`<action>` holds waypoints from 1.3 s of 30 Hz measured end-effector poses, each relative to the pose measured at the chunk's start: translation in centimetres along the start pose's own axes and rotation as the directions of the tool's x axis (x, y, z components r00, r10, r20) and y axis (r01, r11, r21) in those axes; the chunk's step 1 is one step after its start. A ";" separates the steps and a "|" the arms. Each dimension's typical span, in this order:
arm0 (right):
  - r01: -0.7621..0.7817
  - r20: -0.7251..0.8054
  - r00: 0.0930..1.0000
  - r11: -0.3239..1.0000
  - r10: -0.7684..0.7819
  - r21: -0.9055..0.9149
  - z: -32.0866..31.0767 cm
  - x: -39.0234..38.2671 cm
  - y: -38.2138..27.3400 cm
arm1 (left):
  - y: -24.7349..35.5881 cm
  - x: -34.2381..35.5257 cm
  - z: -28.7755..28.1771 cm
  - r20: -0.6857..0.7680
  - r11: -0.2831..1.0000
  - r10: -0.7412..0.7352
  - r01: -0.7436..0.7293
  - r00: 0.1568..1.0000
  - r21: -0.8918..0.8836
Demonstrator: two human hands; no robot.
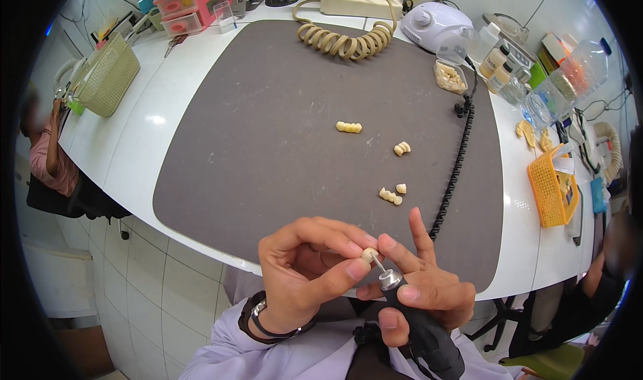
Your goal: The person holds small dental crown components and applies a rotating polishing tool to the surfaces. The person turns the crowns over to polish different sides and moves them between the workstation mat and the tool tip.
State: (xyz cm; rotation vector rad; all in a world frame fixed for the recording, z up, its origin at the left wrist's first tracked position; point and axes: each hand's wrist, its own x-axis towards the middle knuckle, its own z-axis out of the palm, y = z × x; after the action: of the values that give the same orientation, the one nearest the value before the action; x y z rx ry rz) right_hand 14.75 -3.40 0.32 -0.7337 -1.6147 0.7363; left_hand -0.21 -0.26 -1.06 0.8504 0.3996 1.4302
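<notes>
Between the thumb and fingers of my left hand (pixel 308 273) is a small cream dental crown (pixel 369 255). My right hand (pixel 429 286) is wrapped round a black dental handpiece (pixel 429 340) with a silver collar. Its thin bur (pixel 378 263) meets the crown, or comes very close to it; which one, I cannot tell. Ahead on the grey mat lie a yellowish dental bridge (pixel 349 127), a smaller tooth piece (pixel 402 149), a bridge of several teeth (pixel 390 196) and a single crown (pixel 401 188).
A coiled black cord (pixel 455 165) crosses the grey mat (pixel 268 125) on the right. Beyond it stand a clear box of tooth pieces (pixel 450 77), a white rounded machine (pixel 435 26) and an orange basket (pixel 553 185). A thick beige coiled hose (pixel 348 41) lies at the back. A green basket (pixel 107 78) is far left, near another person.
</notes>
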 end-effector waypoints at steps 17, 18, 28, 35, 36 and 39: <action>-0.065 -0.076 0.995 0.993 0.072 0.094 0.1 -0.1 -0.3 | 0.1 -0.1 0.0 -0.031 1.000 -0.008 0.008 0.999 0.000; -0.062 -0.085 0.994 0.993 0.070 0.098 0.1 -0.1 -0.3 | 0.1 -0.1 0.1 -0.029 1.000 -0.007 0.007 1.000 -0.002; -0.012 -0.023 1.000 0.998 0.014 0.054 -0.1 0.0 0.1 | 0.0 -0.1 0.1 -0.022 1.000 0.013 -0.012 1.000 0.018; -0.011 0.016 1.000 0.999 0.011 0.047 -0.3 0.0 0.0 | -0.1 -0.1 0.2 -0.031 0.999 0.029 -0.028 0.999 0.035; -0.011 0.016 1.000 0.999 0.011 0.044 -0.3 0.0 0.1 | -0.1 -0.1 0.2 -0.031 0.999 0.029 -0.028 0.999 0.035; -0.010 0.021 1.000 0.999 0.010 0.041 -0.2 0.1 0.2 | -0.2 -0.1 0.2 -0.030 0.999 0.029 -0.028 0.999 0.036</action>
State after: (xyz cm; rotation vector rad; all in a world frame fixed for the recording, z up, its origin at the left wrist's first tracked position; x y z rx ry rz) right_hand 14.95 -3.19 0.31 -0.7069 -1.6108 0.7846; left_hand -0.01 -0.40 -1.09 0.8663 0.4388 1.4675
